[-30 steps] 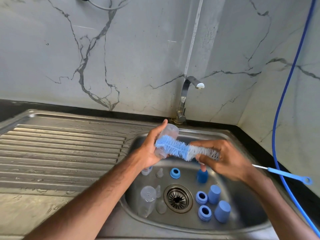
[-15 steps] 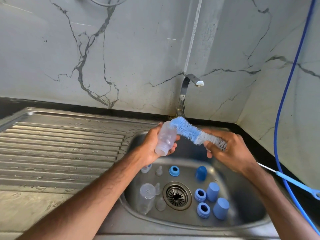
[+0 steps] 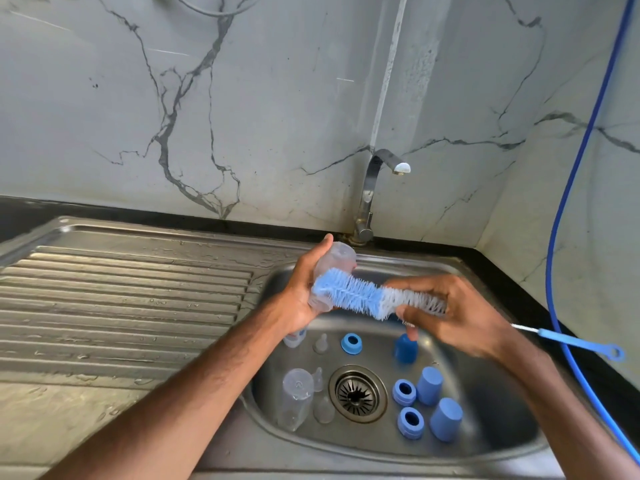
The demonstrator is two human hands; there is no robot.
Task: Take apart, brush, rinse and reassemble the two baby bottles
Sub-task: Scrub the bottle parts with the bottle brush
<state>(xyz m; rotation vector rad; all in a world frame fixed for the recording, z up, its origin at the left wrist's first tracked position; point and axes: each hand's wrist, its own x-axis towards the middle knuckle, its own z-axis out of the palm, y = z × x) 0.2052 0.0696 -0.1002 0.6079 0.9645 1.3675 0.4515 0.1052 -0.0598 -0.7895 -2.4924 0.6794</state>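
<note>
Vs half a second back: blue-and-white bristle bottle brush (image 3: 360, 296) has dropped from the bottle's top end and now lies nearly level, with its blue tip across the bottle's lower part at the left palm.

Left hand (image 3: 301, 296): fingers wrapped round the clear plastic baby bottle (image 3: 337, 259), held tilted above the steel sink (image 3: 485, 441), at 12 o'clock from the drain (image 3: 356, 393).

Right hand (image 3: 460, 313): fingers clenched round the brush's white bristle section. The blue loop handle (image 3: 581, 342) sticks out toward 3 o'clock.

In the basin:
- Second clear bottle (image 3: 294, 400) lying at 9 o'clock of the drain.
- Clear teats (image 3: 321, 342) around 9–11 o'clock.
- Blue screw rings (image 3: 404, 391) and blue caps (image 3: 429, 386) at 3–4 o'clock.
- One more ring at 12 o'clock.

Blue print on a small bottle (image 3: 292, 339) under the left wrist is too small to read.
</note>
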